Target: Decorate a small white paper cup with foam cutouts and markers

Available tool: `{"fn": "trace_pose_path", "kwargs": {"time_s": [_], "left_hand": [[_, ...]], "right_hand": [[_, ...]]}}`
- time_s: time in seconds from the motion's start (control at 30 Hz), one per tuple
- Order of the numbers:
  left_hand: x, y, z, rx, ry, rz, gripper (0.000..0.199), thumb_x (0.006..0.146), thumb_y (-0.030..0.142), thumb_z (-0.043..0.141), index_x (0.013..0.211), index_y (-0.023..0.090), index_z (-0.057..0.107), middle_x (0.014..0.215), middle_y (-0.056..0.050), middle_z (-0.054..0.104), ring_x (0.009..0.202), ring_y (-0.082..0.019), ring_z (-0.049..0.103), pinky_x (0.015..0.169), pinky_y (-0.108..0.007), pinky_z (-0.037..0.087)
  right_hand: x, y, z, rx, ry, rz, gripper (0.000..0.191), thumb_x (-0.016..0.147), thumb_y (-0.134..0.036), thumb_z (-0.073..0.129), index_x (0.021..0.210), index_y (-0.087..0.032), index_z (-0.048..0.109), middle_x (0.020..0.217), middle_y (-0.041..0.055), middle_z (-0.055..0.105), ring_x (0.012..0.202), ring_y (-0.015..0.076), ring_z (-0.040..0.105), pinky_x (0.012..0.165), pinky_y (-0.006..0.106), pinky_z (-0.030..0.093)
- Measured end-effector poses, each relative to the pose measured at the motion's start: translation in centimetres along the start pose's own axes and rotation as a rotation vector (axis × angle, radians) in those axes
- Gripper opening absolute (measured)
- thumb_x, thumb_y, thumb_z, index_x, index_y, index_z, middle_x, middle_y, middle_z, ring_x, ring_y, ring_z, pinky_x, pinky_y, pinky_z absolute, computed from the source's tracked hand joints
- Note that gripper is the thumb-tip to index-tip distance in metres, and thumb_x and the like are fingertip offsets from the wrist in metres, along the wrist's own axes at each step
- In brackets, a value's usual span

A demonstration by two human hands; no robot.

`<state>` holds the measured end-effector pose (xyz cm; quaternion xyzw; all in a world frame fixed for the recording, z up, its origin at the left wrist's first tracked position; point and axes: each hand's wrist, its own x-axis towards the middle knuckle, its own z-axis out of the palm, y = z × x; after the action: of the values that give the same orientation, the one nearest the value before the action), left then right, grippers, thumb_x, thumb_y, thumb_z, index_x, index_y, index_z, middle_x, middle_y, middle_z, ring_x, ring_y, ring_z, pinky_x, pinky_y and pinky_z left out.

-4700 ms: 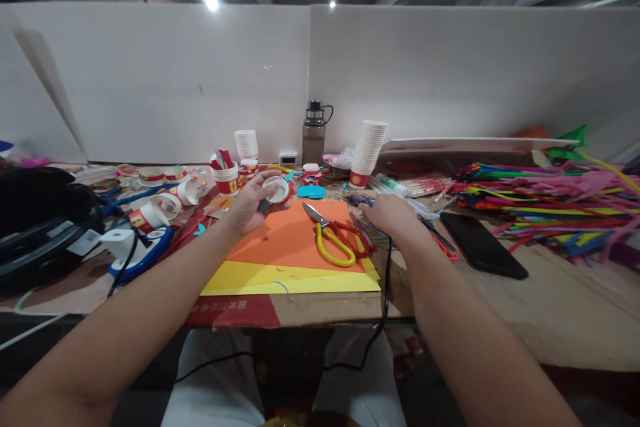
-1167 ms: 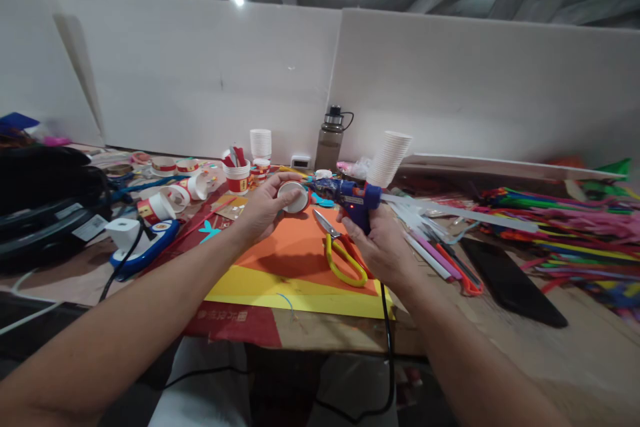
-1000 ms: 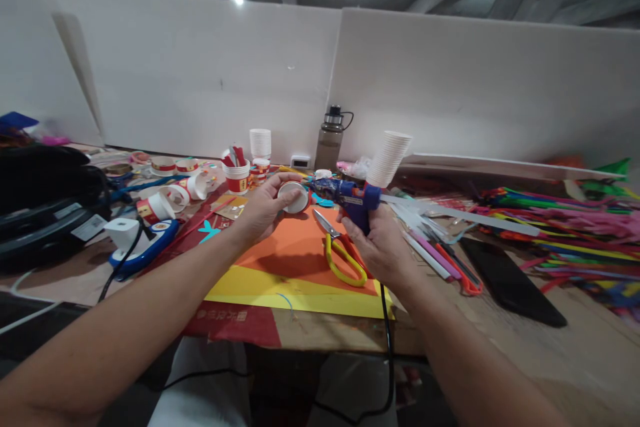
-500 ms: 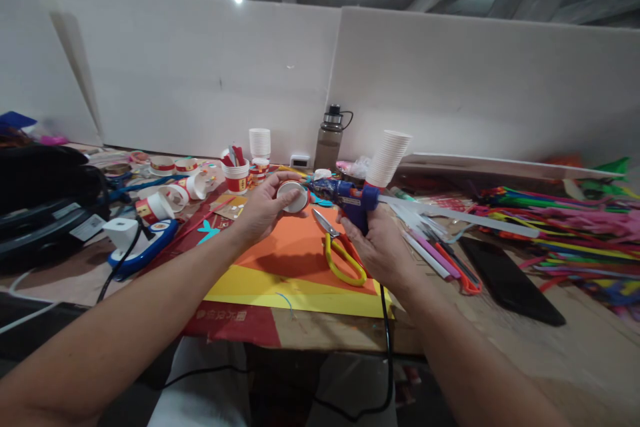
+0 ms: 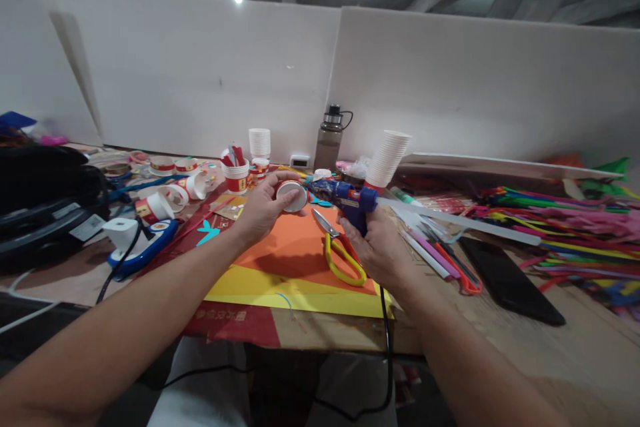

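Left hand (image 5: 264,211) pinches short red-and-white paper cup piece (image 5: 295,203) above orange paper sheet (image 5: 285,238), probably steadying its side against blue plastic glue gun (image 5: 357,216), gripped pistol-style in right hand (image 5: 384,244); tip contact unclear.

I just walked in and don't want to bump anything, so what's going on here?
At a cluttered table, a person's left hand holds a small red and white paper cup. The right hand grips a glue gun, its tip close to the cup's edge; I can't tell whether they touch. Scissors lie on orange paper below, and a phone lies to the right.
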<state>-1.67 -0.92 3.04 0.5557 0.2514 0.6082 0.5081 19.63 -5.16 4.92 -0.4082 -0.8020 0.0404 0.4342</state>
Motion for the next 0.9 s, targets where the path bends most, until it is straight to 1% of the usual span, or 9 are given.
{"fn": "trace_pose_path", "kwargs": {"time_s": [0.3,0.43,0.57,0.67,0.73,0.9], "left_hand": [[-0.05,0.15,0.11,-0.026,-0.007,-0.010,0.038,0.076,0.032,0.074,0.107,0.018,0.056,0.088,-0.005,0.069,0.082,-0.020,0.070,0.062,-0.032,0.062],[-0.07,0.24,0.17,-0.047,-0.005,-0.012,0.037,0.076,0.032,0.074,0.105,0.017,0.057,0.086,-0.005,0.069,0.079,-0.019,0.070,0.062,-0.031,0.061],[-0.01,0.10,0.10,-0.046,-0.005,0.011,0.032,0.078,0.030,0.073,0.103,0.017,0.058,0.091,-0.005,0.068,0.074,-0.015,0.068,0.061,-0.030,0.061],[0.07,-0.11,-0.06,-0.019,-0.001,0.031,0.032,0.079,0.030,0.072,0.104,0.016,0.058,0.091,-0.004,0.066,0.075,-0.015,0.067,0.061,-0.029,0.060],[0.13,-0.29,-0.21,0.010,-0.001,0.053,0.033,0.078,0.031,0.072,0.105,0.017,0.058,0.091,-0.004,0.066,0.079,-0.017,0.068,0.062,-0.030,0.060],[0.10,-0.60,-0.49,0.083,-0.035,0.107,0.030,0.080,0.029,0.070,0.106,0.019,0.060,0.098,-0.005,0.065,0.082,-0.017,0.067,0.065,-0.031,0.061]], "right_hand": [[-0.01,-0.20,-0.08,0.048,-0.021,0.012,0.029,0.091,-0.033,0.051,0.114,-0.018,0.058,0.099,0.0120,0.069,0.087,0.0244,0.064,0.076,0.037,0.051],[0.03,-0.12,-0.14,0.081,-0.041,0.035,0.024,0.090,-0.034,0.052,0.105,-0.017,0.060,0.094,0.0118,0.069,0.084,0.0237,0.063,0.076,0.037,0.049],[0.11,-0.20,-0.27,0.144,-0.036,0.074,0.020,0.088,-0.034,0.053,0.094,-0.017,0.061,0.088,0.0089,0.067,0.080,0.0210,0.060,0.076,0.036,0.047],[0.13,-0.21,-0.32,0.276,-0.042,0.148,0.019,0.087,-0.035,0.055,0.090,-0.017,0.060,0.085,0.0058,0.065,0.075,0.0173,0.057,0.070,0.031,0.046],[0.14,-0.01,-0.28,0.400,-0.071,0.254,0.020,0.085,-0.036,0.058,0.091,-0.016,0.059,0.080,0.0035,0.063,0.069,0.0150,0.054,0.065,0.029,0.044],[0.32,0.52,-0.37,0.865,-0.180,0.500,0.022,0.077,-0.036,0.065,0.086,-0.017,0.058,0.062,-0.0028,0.054,0.056,0.0106,0.050,0.056,0.025,0.039]]}}
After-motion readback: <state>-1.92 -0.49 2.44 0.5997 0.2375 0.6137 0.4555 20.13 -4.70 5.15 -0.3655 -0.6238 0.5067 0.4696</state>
